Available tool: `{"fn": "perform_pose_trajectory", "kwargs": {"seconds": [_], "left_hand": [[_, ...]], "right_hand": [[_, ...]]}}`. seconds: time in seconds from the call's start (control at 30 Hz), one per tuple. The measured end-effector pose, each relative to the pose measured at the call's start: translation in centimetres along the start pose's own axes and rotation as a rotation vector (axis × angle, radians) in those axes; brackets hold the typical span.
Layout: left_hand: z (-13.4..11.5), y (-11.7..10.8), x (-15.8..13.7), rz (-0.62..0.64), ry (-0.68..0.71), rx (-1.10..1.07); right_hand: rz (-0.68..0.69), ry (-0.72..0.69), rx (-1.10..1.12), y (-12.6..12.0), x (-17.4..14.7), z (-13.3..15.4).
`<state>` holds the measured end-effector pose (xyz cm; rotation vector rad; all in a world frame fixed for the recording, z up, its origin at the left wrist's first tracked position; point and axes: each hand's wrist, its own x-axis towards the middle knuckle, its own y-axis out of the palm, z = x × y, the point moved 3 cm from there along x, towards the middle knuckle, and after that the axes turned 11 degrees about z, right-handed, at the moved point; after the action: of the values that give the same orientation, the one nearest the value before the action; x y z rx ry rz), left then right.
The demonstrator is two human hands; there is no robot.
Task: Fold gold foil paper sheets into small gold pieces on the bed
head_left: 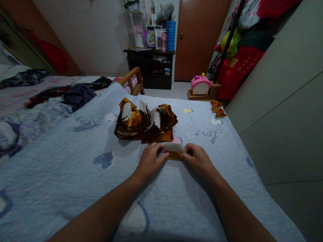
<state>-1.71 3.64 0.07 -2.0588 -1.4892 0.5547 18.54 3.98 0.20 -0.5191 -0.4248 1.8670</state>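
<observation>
Between my two hands is a small sheet of amber foil [174, 155] with a white paper strip [174, 147] along its far side. My left hand [152, 157] pinches its left end between thumb and fingers. The right end is pinched the same way by my right hand [197, 156]. Just beyond my hands lies a loose, curled stack of amber foil sheets [148, 132] with white paper strips among them. Several folded amber foil pieces [218, 109] sit at the far right corner of the bed.
A pale blue quilt [75, 174] with heart prints covers the bed. Dark clothes [79, 95] lie on the left. Past the bed's far edge are a wooden chair [131, 81], a dark cabinet [151, 69] and a pink toy [200, 84]. A pale wardrobe [282, 111] borders the right side.
</observation>
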Motion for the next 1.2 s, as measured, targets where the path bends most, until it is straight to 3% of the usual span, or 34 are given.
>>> {"fn": "perform_pose_trajectory", "kwargs": {"seconds": [0.1, 0.2, 0.37, 0.97, 1.2], "left_hand": [[-0.2, 0.2, 0.1, 0.091, 0.025, -0.339], [-0.2, 0.3, 0.1, 0.085, 0.015, -0.484], [-0.1, 0.3, -0.1, 0.032, -0.003, -0.493], [0.0, 0.2, 0.1, 0.041, -0.018, -0.567], [0.3, 0.3, 0.1, 0.047, -0.050, -0.635]], "right_hand": [[0.028, -0.020, 0.151, 0.1, 0.2, -0.4], [0.046, -0.023, 0.302, 0.4, 0.4, -0.6], [0.112, -0.043, 0.519, 0.7, 0.4, -0.4], [0.137, 0.010, 0.594, 0.6, 0.2, -0.6], [0.134, -0.093, 0.656, 0.5, -0.1, 0.5]]}}
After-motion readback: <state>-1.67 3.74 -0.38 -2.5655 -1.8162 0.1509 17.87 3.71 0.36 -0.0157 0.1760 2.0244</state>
